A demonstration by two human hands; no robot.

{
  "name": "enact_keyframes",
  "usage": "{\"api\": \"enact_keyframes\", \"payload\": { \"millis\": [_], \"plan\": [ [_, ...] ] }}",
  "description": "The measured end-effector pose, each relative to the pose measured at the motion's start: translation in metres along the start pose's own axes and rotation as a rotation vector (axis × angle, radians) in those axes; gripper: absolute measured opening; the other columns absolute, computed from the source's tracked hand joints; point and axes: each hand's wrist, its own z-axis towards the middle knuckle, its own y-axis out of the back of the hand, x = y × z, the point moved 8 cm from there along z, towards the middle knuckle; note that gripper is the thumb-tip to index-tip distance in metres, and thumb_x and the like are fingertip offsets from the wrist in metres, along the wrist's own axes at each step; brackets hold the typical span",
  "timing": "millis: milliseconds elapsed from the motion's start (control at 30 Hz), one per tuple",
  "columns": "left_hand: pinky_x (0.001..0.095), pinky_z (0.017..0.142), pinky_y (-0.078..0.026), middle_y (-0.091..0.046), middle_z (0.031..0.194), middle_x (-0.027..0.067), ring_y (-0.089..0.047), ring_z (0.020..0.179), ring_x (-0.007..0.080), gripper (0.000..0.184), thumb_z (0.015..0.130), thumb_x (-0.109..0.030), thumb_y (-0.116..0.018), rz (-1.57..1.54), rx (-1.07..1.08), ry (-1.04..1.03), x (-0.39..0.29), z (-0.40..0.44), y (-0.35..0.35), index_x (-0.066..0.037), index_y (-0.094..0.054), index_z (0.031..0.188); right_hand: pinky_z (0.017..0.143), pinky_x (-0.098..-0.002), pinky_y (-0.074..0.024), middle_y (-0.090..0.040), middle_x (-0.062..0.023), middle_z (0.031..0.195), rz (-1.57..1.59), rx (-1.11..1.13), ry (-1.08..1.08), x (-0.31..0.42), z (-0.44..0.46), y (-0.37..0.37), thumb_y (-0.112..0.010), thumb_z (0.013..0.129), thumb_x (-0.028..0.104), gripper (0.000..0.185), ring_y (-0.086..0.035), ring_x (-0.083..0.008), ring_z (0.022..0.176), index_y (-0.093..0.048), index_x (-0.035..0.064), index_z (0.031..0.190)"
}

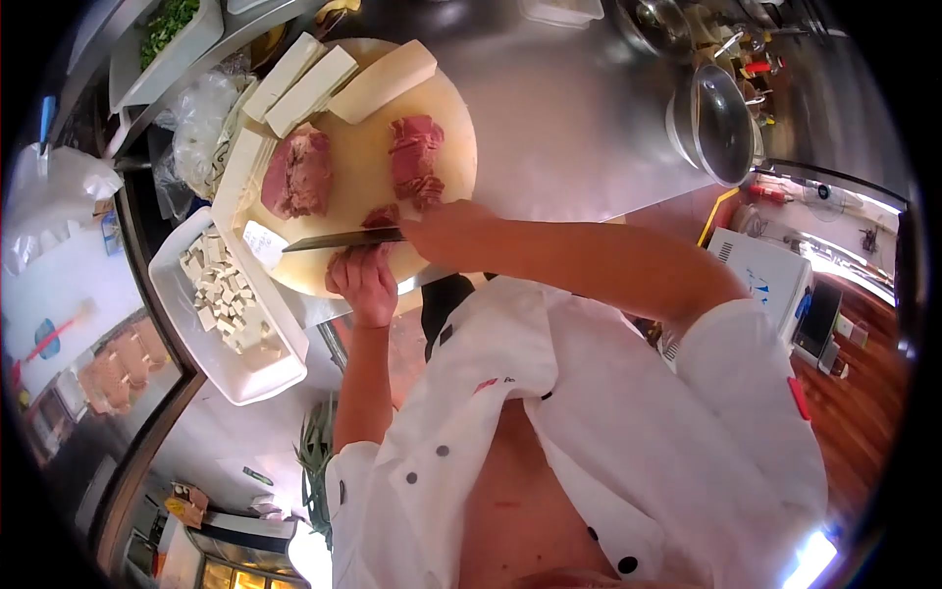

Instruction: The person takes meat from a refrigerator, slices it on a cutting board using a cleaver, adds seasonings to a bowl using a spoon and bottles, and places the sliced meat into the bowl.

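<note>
My right hand is closed round the handle end of a kitchen knife, whose blade points left across the near part of a round cutting board. Curled against the near side of the blade are the fingers of my left hand; what they hold, if anything, is hidden. A small piece of raw meat lies just beyond the blade. Sliced red meat sits beyond my right hand, and a larger chunk of meat is to its left.
White tofu blocks line the board's far and left edges. A long white container of tofu cubes stands at the left. Plastic bags and a tub of chopped greens are farther left. A wok is at the right.
</note>
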Motion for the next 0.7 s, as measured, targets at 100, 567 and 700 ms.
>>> {"api": "enact_keyframes", "payload": {
  "millis": [100,567,700],
  "plan": [
    [0.0473,0.098,-0.037,-0.065,0.119,0.0119,-0.055,0.112,0.0359,0.021,0.092,-0.013,-0.067,0.097,-0.042,0.027,-0.004,-0.005,0.012,-0.008,-0.067,0.113,0.069,-0.0467,-0.0570,-0.070,-0.0159,0.093,0.037,0.064,-0.064,0.004,-0.045,0.014,-0.057,0.095,0.015,0.023,-0.072,-0.0353,0.083,-0.057,0.0035,0.114],
    [0.0462,0.101,-0.039,-0.067,0.115,0.0060,-0.054,0.110,0.0321,0.016,0.096,-0.019,-0.066,0.022,-0.111,0.030,0.005,-0.009,-0.002,-0.008,-0.068,0.106,0.073,-0.0481,-0.0565,-0.072,-0.0165,0.091,0.098,0.077,-0.165,0.000,-0.073,0.009,-0.055,0.095,0.012,0.018,-0.072,-0.0370,0.084,-0.059,0.0045,0.112],
    [0.0462,0.100,-0.039,-0.066,0.111,0.0057,-0.054,0.109,0.0331,0.014,0.095,-0.018,-0.066,0.007,-0.125,0.077,0.010,-0.015,-0.006,-0.009,-0.067,0.106,0.071,-0.0479,-0.0563,-0.071,-0.0169,0.088,0.114,0.006,-0.075,0.002,-0.025,-0.009,-0.055,0.095,0.013,0.019,-0.072,-0.0377,0.081,-0.057,0.0046,0.112]
  ]
}}
